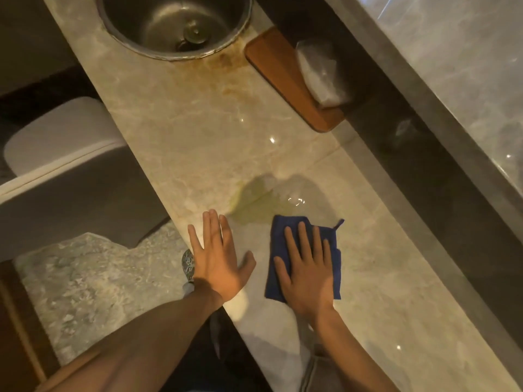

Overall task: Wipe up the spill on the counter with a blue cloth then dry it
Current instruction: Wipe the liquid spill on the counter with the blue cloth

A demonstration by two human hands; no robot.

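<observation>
Right now the blue cloth is lying flat on the pale marble counter, folded into a rough rectangle, with a small loop sticking out at its two o'clock corner. The right hand is pressing down on it, palm flat, fingers spread slightly apart and pointing toward twelve o'clock. The cloth's far edge is touching the near rim of the spill, a yellowish-green puddle spreading toward eleven o'clock and glinting with reflected light. At nine o'clock from the cloth, just beside it, the left hand is resting flat on the bare counter, fingers together and thumb held out. Well beyond, at twelve o'clock, a round metal sink is sitting in the counter, with brownish stains below its rim. At two o'clock, a wooden tray is holding a clear plastic bag.
</observation>
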